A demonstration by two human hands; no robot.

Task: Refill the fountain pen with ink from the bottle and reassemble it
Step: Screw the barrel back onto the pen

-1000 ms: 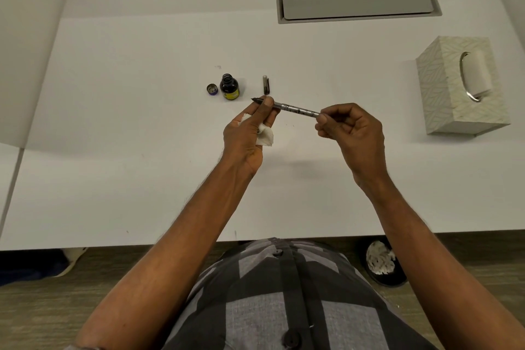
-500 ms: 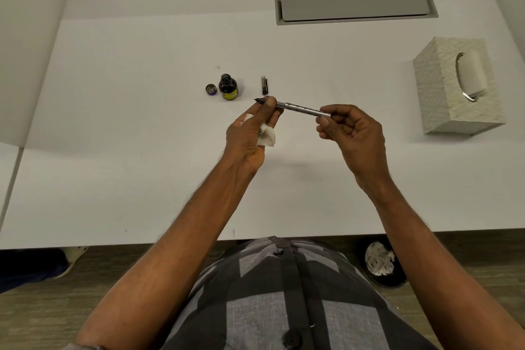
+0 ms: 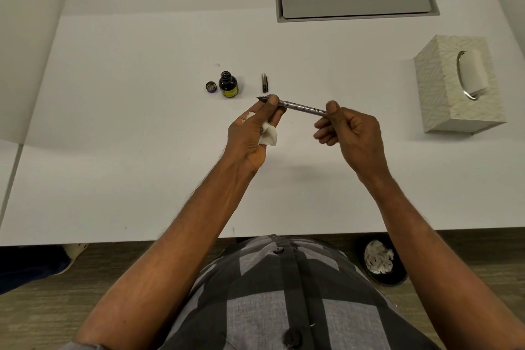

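Note:
A slim silver fountain pen [image 3: 302, 106] is held level above the white desk [image 3: 142, 165], its dark nib pointing left. My left hand [image 3: 252, 128] pinches the pen just behind the nib and also holds a crumpled white tissue [image 3: 268, 135] under its fingers. My right hand [image 3: 348, 129] grips the pen's rear end with curled fingers. Beyond the hands stands the open ink bottle [image 3: 228, 85], dark with a yellow label. Its small cap [image 3: 211, 86] lies just left of it. The dark pen cap [image 3: 264, 83] lies to the bottle's right.
A patterned tissue box [image 3: 457, 85] stands at the desk's right side. A grey cable hatch [image 3: 355, 1] is set into the desk at the back. A black bin [image 3: 383, 264] with crumpled tissues sits on the floor under the desk's front edge.
My right hand has slid along the pen's rear end, its thumb now raised on top of the barrel. The left hand and pen have barely moved.

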